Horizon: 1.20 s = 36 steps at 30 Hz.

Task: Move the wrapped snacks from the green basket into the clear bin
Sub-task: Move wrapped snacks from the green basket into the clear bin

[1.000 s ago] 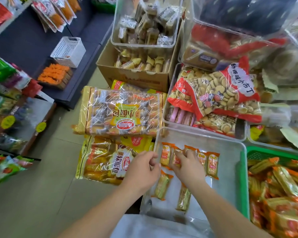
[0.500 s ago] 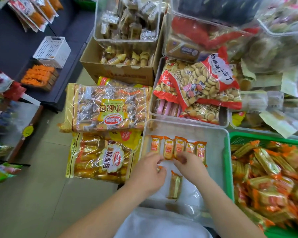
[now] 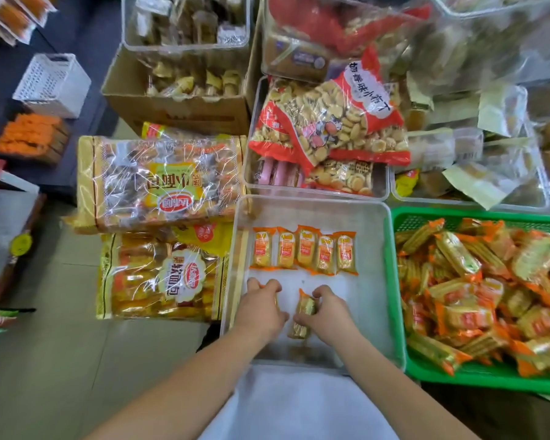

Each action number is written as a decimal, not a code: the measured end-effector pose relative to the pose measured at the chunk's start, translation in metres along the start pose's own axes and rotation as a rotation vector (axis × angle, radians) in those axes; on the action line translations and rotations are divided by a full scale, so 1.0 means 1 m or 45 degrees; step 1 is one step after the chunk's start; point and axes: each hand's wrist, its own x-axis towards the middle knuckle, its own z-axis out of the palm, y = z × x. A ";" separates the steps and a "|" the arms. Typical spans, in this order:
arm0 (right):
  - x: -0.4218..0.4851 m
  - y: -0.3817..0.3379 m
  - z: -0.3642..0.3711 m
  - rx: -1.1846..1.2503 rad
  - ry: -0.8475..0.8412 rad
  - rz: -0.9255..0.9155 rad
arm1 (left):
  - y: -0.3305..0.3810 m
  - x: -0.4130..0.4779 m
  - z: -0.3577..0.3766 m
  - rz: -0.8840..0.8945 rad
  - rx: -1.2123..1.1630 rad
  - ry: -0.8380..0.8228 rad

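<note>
Grey tiled floor (image 3: 45,360). Directly on it: two large bread bags, stacked — lower bag (image 3: 162,277) under upper bag (image 3: 159,182), just beside clear bin (image 3: 375,281). Cardboard box (image 3: 178,112) behind bags, holding wrapped pastries. Dark low shelf (image 3: 86,36) at far left, bearing white perforated basket (image 3: 53,84).
</note>
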 end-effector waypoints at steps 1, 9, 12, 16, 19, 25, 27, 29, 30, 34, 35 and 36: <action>0.001 0.000 -0.001 0.017 0.005 0.001 | 0.000 -0.001 -0.001 0.008 -0.023 0.020; 0.002 0.017 -0.018 0.115 0.202 0.023 | 0.002 0.000 0.005 -0.076 -1.082 -0.062; 0.002 0.012 -0.018 0.061 0.188 0.035 | 0.002 0.001 0.004 -0.136 -1.199 -0.097; 0.002 0.005 -0.017 -0.058 0.179 0.033 | 0.003 0.004 0.004 -0.155 -1.028 -0.023; 0.004 0.010 -0.019 0.213 0.139 -0.015 | 0.004 0.006 0.009 -0.149 -0.807 -0.027; 0.000 0.024 -0.030 0.556 0.143 0.063 | 0.001 0.009 0.016 -0.083 -0.448 -0.029; 0.002 0.026 -0.032 0.539 0.192 0.062 | 0.000 0.010 0.016 -0.090 -0.418 -0.043; 0.002 0.024 -0.032 0.448 0.244 0.088 | 0.002 0.010 0.015 -0.108 -0.397 -0.042; 0.002 0.023 -0.032 0.376 0.263 0.092 | 0.003 0.010 0.013 -0.121 -0.374 -0.038; 0.001 0.021 -0.029 0.089 0.351 -0.011 | 0.007 0.008 0.012 -0.145 -0.221 -0.027; -0.001 0.021 -0.029 -0.014 0.375 -0.068 | 0.008 0.007 0.012 -0.136 -0.204 -0.014; -0.002 0.021 -0.029 -0.122 0.388 -0.126 | 0.007 0.007 0.013 -0.117 -0.202 -0.003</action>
